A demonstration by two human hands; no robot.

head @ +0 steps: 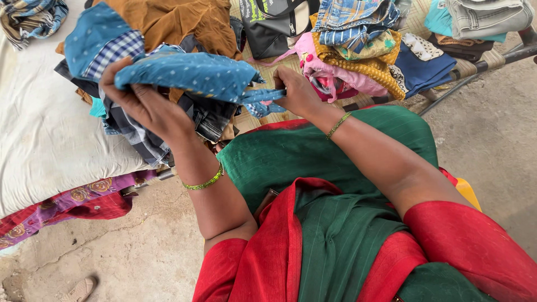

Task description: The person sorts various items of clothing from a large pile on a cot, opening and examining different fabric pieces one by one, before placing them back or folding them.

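Head view: hands on blue cloth

A woven cot with a dark metal frame carried heaps of folded clothes: a pink garment, a mustard knitted piece and a navy cloth near its front edge. Beside it, a white padded mattress bore a rumpled pile of checked shirts at its right edge.
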